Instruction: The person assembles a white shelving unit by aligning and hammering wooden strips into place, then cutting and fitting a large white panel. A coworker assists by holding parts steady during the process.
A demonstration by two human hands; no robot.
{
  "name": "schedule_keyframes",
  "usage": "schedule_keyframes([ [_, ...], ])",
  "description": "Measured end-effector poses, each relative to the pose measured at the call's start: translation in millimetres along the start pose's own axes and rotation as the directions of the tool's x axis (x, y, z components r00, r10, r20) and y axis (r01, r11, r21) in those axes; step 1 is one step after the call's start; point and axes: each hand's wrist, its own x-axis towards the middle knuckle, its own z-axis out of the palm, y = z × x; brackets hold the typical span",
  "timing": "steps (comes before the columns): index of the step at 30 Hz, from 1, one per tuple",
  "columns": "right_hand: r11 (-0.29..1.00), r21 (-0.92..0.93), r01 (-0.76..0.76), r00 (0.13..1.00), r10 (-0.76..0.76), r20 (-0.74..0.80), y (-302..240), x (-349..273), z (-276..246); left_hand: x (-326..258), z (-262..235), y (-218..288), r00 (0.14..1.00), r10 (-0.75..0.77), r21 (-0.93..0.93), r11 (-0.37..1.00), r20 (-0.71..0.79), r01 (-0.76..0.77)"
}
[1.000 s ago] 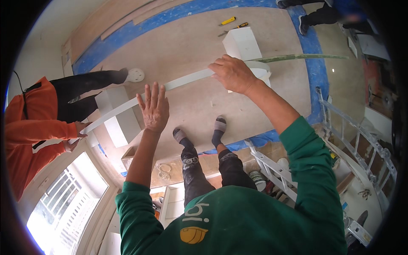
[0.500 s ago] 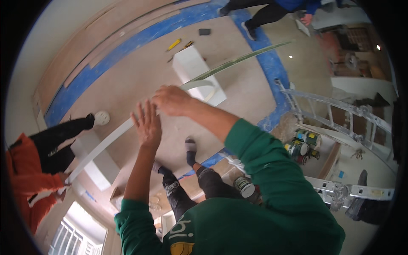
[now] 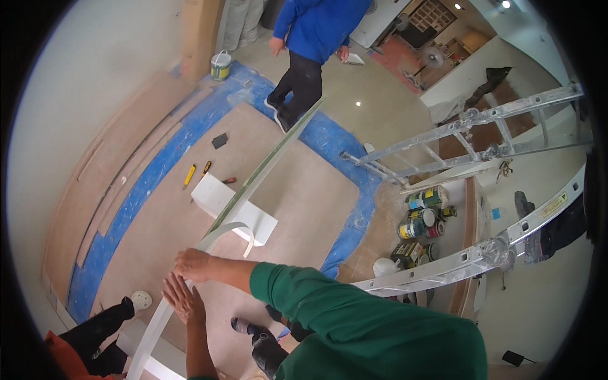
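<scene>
A long narrow strip of board (image 3: 269,166), greenish on its far part and white toward the near left, runs diagonally under my hands. From beside my right hand (image 3: 194,265) a loose white band (image 3: 235,229) curls away, its free end hanging in front of a white box-shaped block (image 3: 259,223). My right fingers are closed on the band at the board's edge. My left hand (image 3: 183,301), its fingers stretched out, lies against the board just nearer. The board passes over the far block and a second white block (image 3: 168,354) at lower left.
A person in orange (image 3: 66,354) is at lower left; another in blue (image 3: 323,28) stands beyond the board's far end. A yellow utility knife (image 3: 189,175), screwdrivers (image 3: 207,167) and a grey block (image 3: 220,140) lie on the floor. Ladders (image 3: 468,130) and paint cans (image 3: 425,199) are at right.
My view has swung right and farther out, so my hands appear lower and more to the left. The person in blue shows more fully. My hands stay on the strip.
</scene>
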Motion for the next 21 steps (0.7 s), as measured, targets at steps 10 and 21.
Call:
schedule_keyframes([
  [10, 0.981, -0.13, -0.147, 0.966, 0.171, 0.196, 7.2, -9.2, -34.6, -2.8, 14.2, 4.8, 0.995, 0.045, 0.013, 0.999, -0.085, -0.044],
  [21, 0.994, -0.069, -0.087, 0.973, 0.099, 0.209, 70.6, -58.4, -120.5, -13.2, 11.0, -18.1, 0.999, -0.001, 0.053, 0.999, -0.043, 0.003],
])
